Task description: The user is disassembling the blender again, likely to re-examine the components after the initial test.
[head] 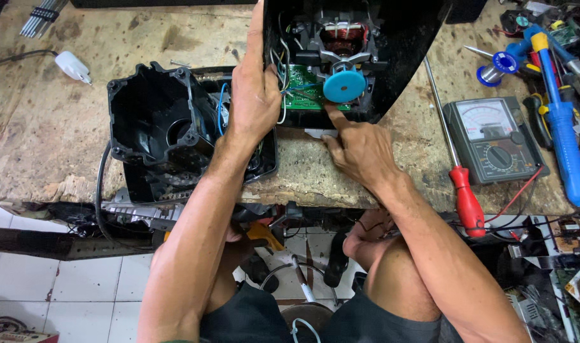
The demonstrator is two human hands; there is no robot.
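Left hand (255, 95) clasped on the open black appliance housing (404, 38) edge, right hand (360, 149) just below, forefinger on its green circuit board (302, 86).

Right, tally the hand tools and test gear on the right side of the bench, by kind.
Screwdriver, red handle: 1
Multimeter: 1
Desoldering pump, blue: 1
Solder spool: 1
Total: 4

The clutter at the far right edge is too jumbled to count. The left hand grips the open housing; the right hand points at the green board.
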